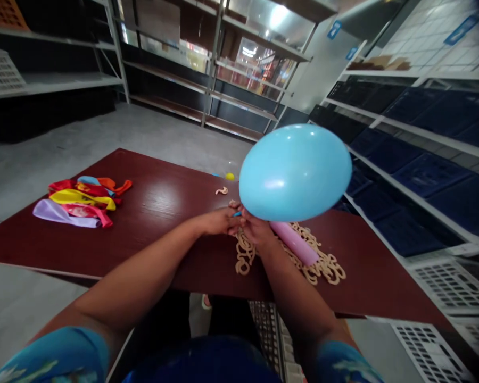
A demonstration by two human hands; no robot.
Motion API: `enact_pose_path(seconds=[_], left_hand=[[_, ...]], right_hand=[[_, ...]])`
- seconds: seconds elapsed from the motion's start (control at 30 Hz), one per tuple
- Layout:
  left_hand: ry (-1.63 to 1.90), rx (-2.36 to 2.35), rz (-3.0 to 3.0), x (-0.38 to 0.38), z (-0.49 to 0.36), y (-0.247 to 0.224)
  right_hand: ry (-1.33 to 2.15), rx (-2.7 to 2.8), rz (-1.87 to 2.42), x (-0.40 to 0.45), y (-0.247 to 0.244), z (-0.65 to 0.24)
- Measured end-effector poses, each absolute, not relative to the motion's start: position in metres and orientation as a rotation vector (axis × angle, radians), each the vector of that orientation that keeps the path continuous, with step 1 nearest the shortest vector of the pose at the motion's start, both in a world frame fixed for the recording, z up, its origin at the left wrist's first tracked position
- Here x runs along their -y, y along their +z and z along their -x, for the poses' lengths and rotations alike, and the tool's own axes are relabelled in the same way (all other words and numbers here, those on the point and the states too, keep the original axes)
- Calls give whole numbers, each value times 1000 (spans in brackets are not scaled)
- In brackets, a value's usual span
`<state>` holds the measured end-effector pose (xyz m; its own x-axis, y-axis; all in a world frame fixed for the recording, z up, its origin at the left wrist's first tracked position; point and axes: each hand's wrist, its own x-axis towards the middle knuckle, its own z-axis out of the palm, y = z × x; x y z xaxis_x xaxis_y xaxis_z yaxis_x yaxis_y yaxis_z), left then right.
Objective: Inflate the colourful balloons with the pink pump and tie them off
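Note:
A large inflated light blue balloon (295, 173) stands out to the right above the table. Its neck points toward my two hands, which meet over the table. My right hand (256, 227) is closed around the neck just below the balloon's body. Fingers of my left hand (223, 221) pinch the short blue end that pokes out between the hands. Beneath and beside my right hand lies a heap of beige curly, band-like pieces (243, 260). A pink tube-shaped thing (297, 244) rests on that heap, partly hidden by the balloon. One loose curled piece (222, 190) lies beyond my hands.
Several uninflated balloons (80, 199) in purple, yellow, red, blue and orange lie on the left of the dark red table (155, 239). Metal shelves (207, 96) stand behind. Dark blue bins (423, 159) fill the right-hand rack. White crates (427, 346) sit at lower right.

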<state>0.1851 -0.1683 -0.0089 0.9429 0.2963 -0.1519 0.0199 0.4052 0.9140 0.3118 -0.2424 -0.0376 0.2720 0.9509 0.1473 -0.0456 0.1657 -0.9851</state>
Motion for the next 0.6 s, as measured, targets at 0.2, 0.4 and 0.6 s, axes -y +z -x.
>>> enact_pose_path(seconds=[0.2, 0.4, 0.6], left_hand=[[268, -214, -1040, 173, -191, -14], [350, -245, -917, 179, -201, -21], [433, -275, -678, 155, -196, -24]], right_hand=[[1052, 896, 1042, 242, -36, -313], [1091, 851, 995, 242, -29, -310], [936, 932, 1226, 243, -29, -319]])
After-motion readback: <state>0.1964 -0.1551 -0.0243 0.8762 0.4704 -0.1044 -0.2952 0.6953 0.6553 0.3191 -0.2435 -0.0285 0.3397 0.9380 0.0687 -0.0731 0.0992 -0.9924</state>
